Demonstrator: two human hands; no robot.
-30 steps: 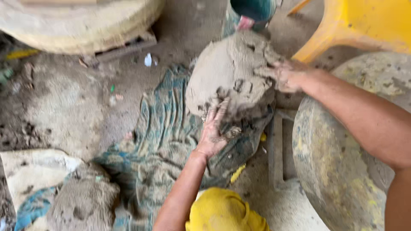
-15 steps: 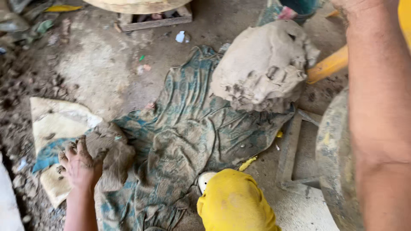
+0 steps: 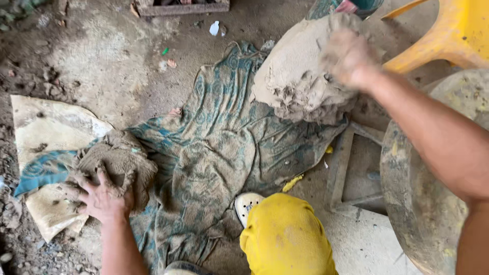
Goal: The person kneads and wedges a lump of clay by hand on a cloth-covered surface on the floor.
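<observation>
The left hand (image 3: 104, 198), caked in mud, presses down with fingers spread wide over a small brown lump of wet clay (image 3: 119, 163) at the left edge of the muddy blue-green patterned cloth (image 3: 224, 153). Half a second ago that hand sat at much the same lump, slightly lower in the view; a second ago it was up against the big mound instead. The right hand (image 3: 349, 53) now rests on top of the large grey-brown mound of clay (image 3: 300, 81) at the cloth's upper right corner, fingers curled into the clay; half a second ago only its forearm showed. A cream plastic sheet (image 3: 43, 127) lies under the small lump's left side. A yellow-trousered knee (image 3: 285, 239) sits below the cloth, a round clay-smeared wheel (image 3: 423, 193) at right, beside a yellow plastic chair (image 3: 448, 35).
</observation>
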